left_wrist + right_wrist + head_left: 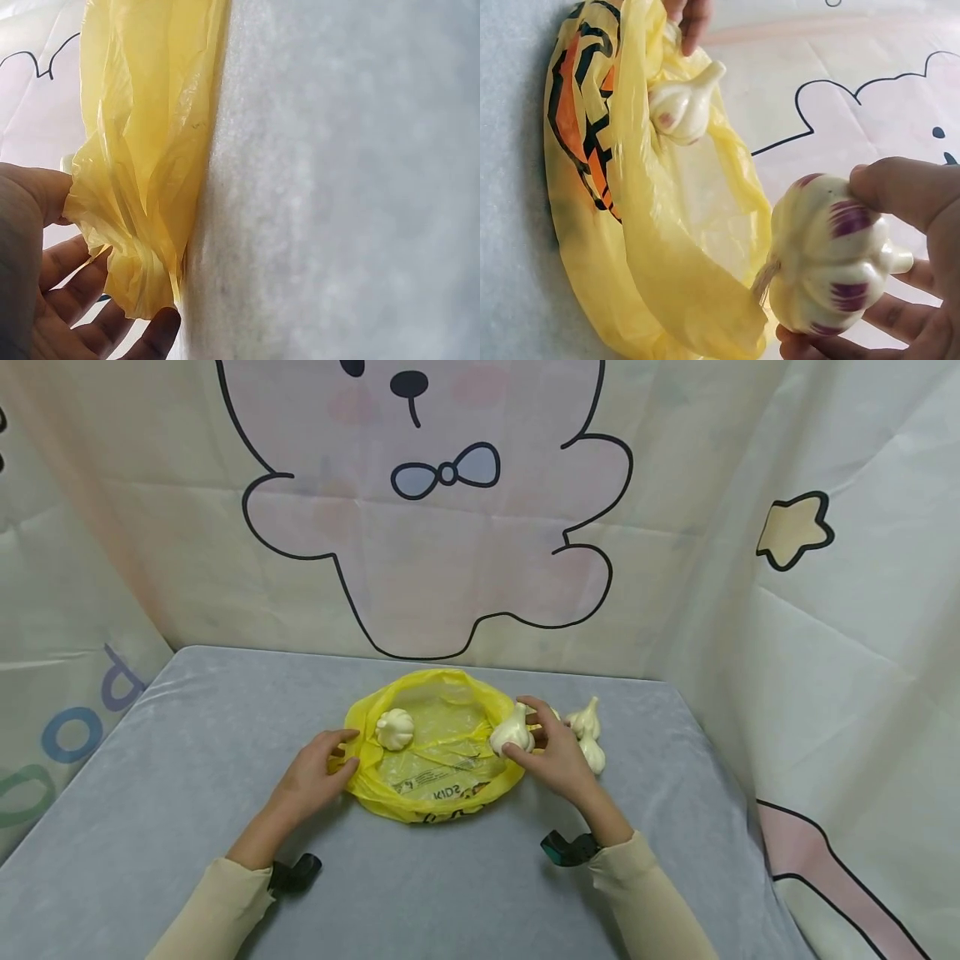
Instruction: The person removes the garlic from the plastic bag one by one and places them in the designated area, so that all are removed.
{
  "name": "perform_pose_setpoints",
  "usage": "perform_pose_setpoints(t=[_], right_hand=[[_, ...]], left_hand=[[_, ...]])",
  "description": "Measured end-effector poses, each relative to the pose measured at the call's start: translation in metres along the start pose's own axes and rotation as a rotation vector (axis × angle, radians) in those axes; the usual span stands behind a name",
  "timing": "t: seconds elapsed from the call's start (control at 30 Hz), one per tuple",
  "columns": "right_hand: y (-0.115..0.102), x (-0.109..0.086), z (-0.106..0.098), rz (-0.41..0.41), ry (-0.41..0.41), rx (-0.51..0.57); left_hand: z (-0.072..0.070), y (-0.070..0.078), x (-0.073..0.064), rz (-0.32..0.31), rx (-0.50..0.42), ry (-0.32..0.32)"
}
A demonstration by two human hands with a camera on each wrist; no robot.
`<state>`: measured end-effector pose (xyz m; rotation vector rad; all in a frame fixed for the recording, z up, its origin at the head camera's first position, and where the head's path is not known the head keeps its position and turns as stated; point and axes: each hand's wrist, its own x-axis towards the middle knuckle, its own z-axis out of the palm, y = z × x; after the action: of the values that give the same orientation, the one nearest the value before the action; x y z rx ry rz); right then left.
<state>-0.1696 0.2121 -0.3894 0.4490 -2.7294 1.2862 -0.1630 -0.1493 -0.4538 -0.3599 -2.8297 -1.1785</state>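
A yellow plastic bag (420, 810) stands on the table with its mouth spread wide. My left hand (311, 777) holds the bag's left rim between thumb and fingers; the left wrist view shows gathered yellow plastic (142, 247) at the fingertips. One garlic bulb (394, 729) is at the left inside the bag mouth, its stem visible in the right wrist view. My right hand (558, 758) grips another garlic bulb (829, 255), white with purple streaks and a tuft of roots, at the bag's right rim.
To the right of the bag, partly behind my right hand, lie more garlic bulbs (585, 720). A grey cloth covers the table (450, 893). Behind it hangs a curtain (675, 568) with cartoon drawings. A dark wrist device (570, 848) is on each forearm.
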Motion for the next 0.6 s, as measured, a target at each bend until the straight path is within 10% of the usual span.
perform_pose_setpoints(t=[0.6], right_hand=[[-0.002,-0.009,-0.019,-0.004,0.041,0.030]], left_hand=[[0.002,-0.003,0.003,-0.003,0.005,-0.005]])
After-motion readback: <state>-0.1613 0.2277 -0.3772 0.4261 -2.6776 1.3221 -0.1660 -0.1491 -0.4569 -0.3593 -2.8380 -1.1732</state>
